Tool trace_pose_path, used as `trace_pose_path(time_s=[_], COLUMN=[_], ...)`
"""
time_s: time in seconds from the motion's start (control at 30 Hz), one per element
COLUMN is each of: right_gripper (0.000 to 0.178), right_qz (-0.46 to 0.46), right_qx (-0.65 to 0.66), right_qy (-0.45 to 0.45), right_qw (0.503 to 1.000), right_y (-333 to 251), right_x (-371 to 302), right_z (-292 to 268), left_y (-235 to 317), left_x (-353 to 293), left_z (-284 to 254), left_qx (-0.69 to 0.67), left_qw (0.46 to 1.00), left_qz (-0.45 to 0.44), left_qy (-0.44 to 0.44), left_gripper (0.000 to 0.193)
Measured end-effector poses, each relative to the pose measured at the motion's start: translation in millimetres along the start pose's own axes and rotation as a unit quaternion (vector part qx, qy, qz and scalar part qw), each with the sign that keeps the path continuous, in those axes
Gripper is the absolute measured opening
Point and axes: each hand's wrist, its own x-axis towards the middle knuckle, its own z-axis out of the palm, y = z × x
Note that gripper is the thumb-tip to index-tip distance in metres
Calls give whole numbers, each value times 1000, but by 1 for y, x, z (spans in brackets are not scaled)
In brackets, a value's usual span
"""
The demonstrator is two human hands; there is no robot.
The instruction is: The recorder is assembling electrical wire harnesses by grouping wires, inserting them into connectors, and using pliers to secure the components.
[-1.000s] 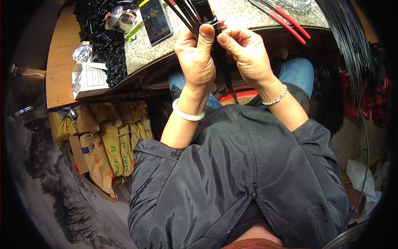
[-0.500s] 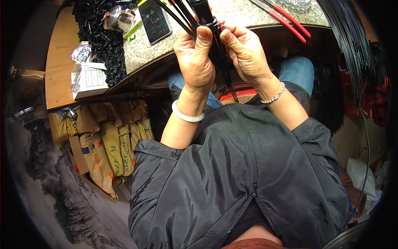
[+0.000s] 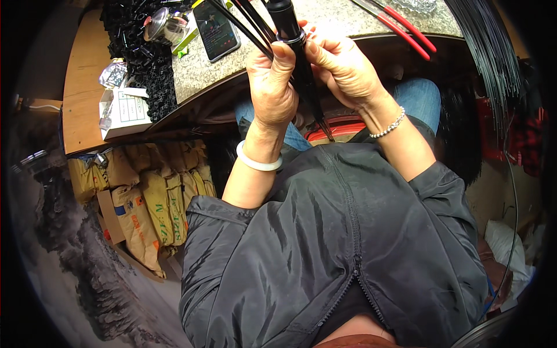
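Observation:
Between my hands is a black umbrella frame (image 3: pixel 285 22), its thick tube end at the top and a bunch of thin ribs running down toward my lap. My left hand (image 3: pixel 272 87) is closed around it, the thumb pressed along the tube below a shiny ring. Several black rods fan out up and to the left of that hand. On the other side, my right hand (image 3: pixel 346 72) pinches with thumb and forefinger right beside the ring. Its fingertips touch the frame, and whatever small part sits in the pinch is hidden.
A stone-topped table (image 3: pixel 197 75) holds a phone (image 3: pixel 216 32), red-handled pliers (image 3: pixel 406 29), a glass jar (image 3: pixel 168 26) and a pile of small black parts (image 3: pixel 136 40). Long black wires (image 3: pixel 493 52) hang over the right edge. Stuffed sacks (image 3: pixel 145 197) stand lower left.
The tube end has shifted slightly left and tilted. My right fingertips have come a little closer to the ring, while the right wrist has swung slightly outward.

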Motion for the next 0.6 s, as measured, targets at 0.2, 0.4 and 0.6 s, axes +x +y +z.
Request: trace_pose_path(time_s=[0.2,0.4,0.6], right_gripper=[40,39,34], right_qz=[-117,20,-185], right_qx=[-188,-478,-515], right_qy=[96,41,32], right_qw=[970,877,836], right_y=[21,39,37], right_x=[-11,-30,-31], right_z=[11,7,0], left_y=[7,24,36], left_x=[15,30,23], left_z=[-13,-14,7], left_qx=[-1,-126,120], left_qw=[998,989,990], left_qz=[-46,-20,-56], left_qy=[-36,-78,-56], left_gripper=[62,52,28])
